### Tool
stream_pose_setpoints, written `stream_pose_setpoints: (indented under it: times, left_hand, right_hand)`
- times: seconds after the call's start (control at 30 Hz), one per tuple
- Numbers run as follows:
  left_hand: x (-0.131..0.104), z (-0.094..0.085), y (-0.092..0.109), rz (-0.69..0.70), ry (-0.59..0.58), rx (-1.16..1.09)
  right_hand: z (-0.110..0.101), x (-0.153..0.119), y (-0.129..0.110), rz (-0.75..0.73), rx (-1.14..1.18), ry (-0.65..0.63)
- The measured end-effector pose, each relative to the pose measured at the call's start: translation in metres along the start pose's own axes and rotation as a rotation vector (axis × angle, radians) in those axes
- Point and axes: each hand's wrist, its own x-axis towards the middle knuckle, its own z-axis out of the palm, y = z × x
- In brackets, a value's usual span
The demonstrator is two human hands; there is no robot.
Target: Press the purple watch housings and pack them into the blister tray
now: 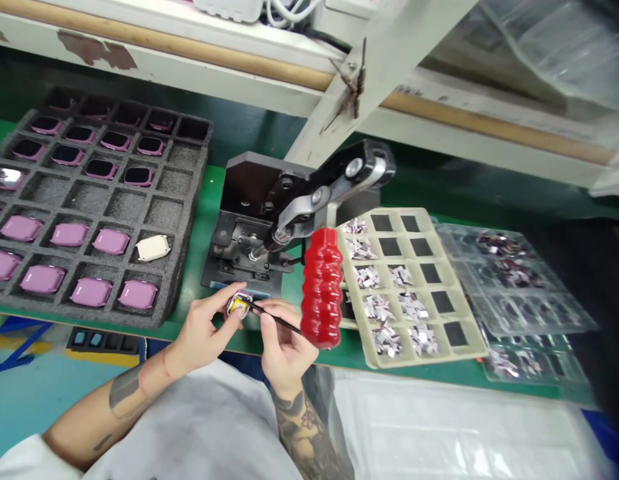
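My left hand (209, 325) pinches a small watch case (238, 304) between thumb and fingers, its inside showing a yellow patch. In my right hand (285, 347) is a slim black tool (272, 315) that looks like tweezers, its tip at the case's inner side. Both hands are just in front of a black toggle clamp press (254, 250). The clamp's red ribbed handle (322, 293) hangs down over the right fingertips and hides part of the tool.
A grey foam tray (182, 267) on the left holds several pink watch cases (70, 235) and a cream one (153, 248). At right, a beige compartment tray (374, 357) carries small silvery parts, beside clear plastic trays (529, 320). A white shelf beam (359, 73) slants overhead.
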Motion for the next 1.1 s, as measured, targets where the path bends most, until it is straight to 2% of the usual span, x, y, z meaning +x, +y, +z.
stream_pose_setpoints:
  times: [0.23, 0.3, 0.37, 0.47, 0.53, 0.6, 0.7, 0.83, 0.93, 1.03, 1.07, 1.1]
  left_hand:
    - [0.000, 0.001, -0.002, 0.027, 0.027, 0.038]
    - [0.000, -0.001, -0.003, 0.029, 0.025, 0.039]
    - [0.000, -0.002, -0.004, 0.020, 0.004, 0.021]
    - [0.000, -0.003, -0.006, -0.010, -0.035, -0.048]
    - [0.001, -0.002, -0.006, -0.036, -0.023, -0.113]
    - [0.001, -0.001, -0.006, -0.061, 0.005, -0.166]
    - [0.001, 0.001, -0.006, -0.072, 0.035, -0.211]
    - [0.002, -0.002, -0.004, -0.084, -0.008, -0.199]
    - [0.003, -0.004, -0.003, -0.101, -0.063, -0.210]
    - [0.002, -0.003, -0.006, -0.149, 0.027, -0.278]
    - [0.001, -0.003, -0.009, -0.164, 0.048, -0.280]
    - [0.000, -0.003, -0.013, -0.173, 0.050, -0.270]
  right_hand:
    - [0.002, -0.002, 0.005, -0.079, -0.002, -0.007]
    - [0.001, -0.002, 0.007, -0.038, 0.009, 0.000]
    - [-0.003, -0.002, 0.007, 0.082, 0.052, 0.008]
    - [-0.015, -0.001, 0.003, 0.219, 0.151, -0.113]
    - [-0.023, 0.002, -0.003, 0.169, 0.173, -0.211]
    - [-0.028, 0.007, -0.008, 0.088, 0.145, -0.158]
    - [-0.025, 0.012, -0.009, 0.055, 0.080, 0.018]
    - [-0.023, 0.008, -0.007, 0.202, 0.054, -0.024]
    - [-0.042, 0.012, -0.015, 0.273, 0.181, -0.130]
    - [-0.074, 0.037, -0.033, 0.185, 0.276, -0.418]
    - [-0.084, 0.048, -0.040, 0.119, 0.207, -0.406]
    - [-0.092, 0.058, -0.044, 0.027, 0.081, -0.288]
